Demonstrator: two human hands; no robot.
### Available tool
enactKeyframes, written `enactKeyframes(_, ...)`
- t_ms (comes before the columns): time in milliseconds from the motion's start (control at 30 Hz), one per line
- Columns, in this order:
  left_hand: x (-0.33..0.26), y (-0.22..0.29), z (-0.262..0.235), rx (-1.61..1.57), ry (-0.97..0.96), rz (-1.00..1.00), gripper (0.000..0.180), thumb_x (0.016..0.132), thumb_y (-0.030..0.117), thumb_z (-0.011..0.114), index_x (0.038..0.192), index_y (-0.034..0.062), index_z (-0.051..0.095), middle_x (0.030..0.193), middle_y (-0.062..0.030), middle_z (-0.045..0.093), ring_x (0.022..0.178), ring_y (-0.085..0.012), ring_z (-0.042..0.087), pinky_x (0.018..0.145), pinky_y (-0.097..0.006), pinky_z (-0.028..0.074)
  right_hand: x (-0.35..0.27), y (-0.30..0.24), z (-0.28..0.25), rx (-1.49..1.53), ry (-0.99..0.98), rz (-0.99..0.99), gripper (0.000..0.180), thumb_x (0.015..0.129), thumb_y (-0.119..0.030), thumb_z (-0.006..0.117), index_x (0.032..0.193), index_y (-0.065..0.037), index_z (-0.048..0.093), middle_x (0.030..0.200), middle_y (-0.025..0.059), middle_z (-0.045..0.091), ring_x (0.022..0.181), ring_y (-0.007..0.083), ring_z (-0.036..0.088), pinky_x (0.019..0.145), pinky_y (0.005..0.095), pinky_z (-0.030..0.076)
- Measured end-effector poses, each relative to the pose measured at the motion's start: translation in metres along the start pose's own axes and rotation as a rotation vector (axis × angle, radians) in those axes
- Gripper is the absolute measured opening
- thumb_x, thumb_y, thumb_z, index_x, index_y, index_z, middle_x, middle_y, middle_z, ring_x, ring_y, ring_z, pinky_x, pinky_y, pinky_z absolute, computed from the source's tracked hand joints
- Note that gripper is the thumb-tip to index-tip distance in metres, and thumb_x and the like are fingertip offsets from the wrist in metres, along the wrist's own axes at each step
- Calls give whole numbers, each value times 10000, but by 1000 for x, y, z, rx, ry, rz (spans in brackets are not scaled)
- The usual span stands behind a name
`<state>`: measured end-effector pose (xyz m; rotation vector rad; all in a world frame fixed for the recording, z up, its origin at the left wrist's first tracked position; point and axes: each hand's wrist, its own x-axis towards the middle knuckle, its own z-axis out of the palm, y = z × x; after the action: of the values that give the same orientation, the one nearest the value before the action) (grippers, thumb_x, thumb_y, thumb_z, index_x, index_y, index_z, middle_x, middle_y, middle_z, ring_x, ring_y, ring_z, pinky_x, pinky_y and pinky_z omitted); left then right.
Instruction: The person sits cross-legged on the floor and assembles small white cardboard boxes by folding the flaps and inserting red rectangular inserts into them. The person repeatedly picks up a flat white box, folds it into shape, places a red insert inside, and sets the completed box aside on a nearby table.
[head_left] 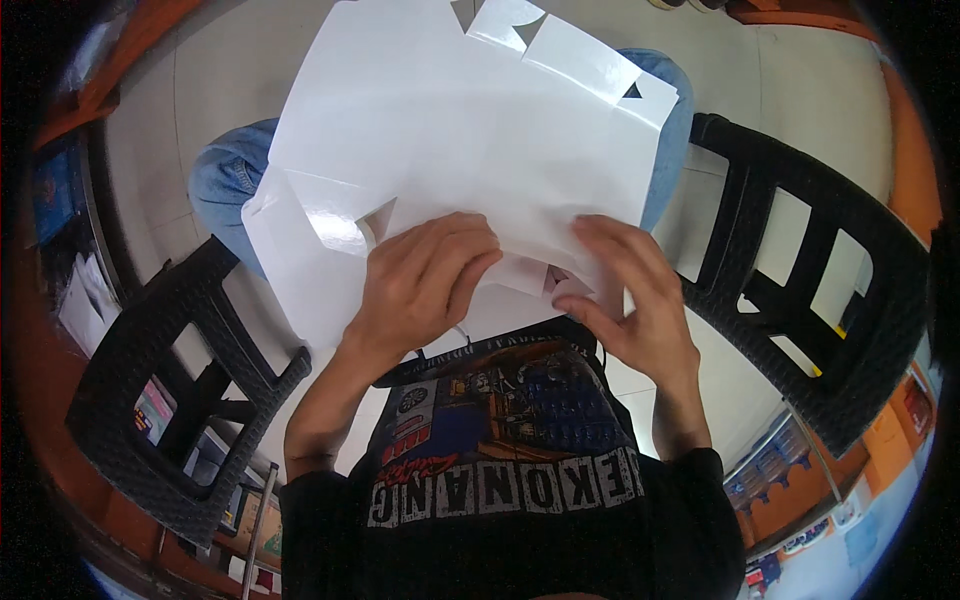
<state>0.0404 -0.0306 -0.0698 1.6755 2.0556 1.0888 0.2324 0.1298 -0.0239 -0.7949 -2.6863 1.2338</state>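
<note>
A large white die-cut cardboard box blank (450,130) lies across my lap, glossy, with creases, flaps and small cut-outs along its edges. My left hand (425,275) is closed over the near part of the sheet, its fingertips pinching a raised fold close to the middle. To the right, my right hand (640,290) curves round the near right flap, fingers on the far side and thumb on the near side. Between the two hands the near strip is bent up along a crease, and a small gap shows there. The underside of the blank is hidden.
Black plastic chair armrests stand on both sides, the left armrest (190,400) and the right armrest (810,260). My knees in blue jeans (225,180) show beyond the blank's edges. Pale floor tiles (810,110) and orange shelving (800,510) lie around.
</note>
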Motion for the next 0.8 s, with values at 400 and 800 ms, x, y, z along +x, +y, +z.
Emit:
enactKeyframes(400, -47, 30, 33, -477, 143, -124, 233, 858, 69, 742, 1077, 34, 668, 1064, -70, 633, 1038, -247, 616, 986, -435, 501, 20, 7, -29, 549, -137, 349, 181, 1007, -140, 663, 1129, -28, 738, 977, 75, 740, 768, 118, 630, 674, 274, 481)
enactKeyframes(800, 13, 1, 44, -311, 279, -209, 328, 910, 37, 694, 1234, 46, 646, 1324, -155, 441, 1256, -299, 457, 1062, -417, 419, 20, 21, 22, 803, 69, 385, 246, 995, -189, 704, 1122, 21, 718, 944, 63, 728, 777, 126, 663, 686, 294, 553)
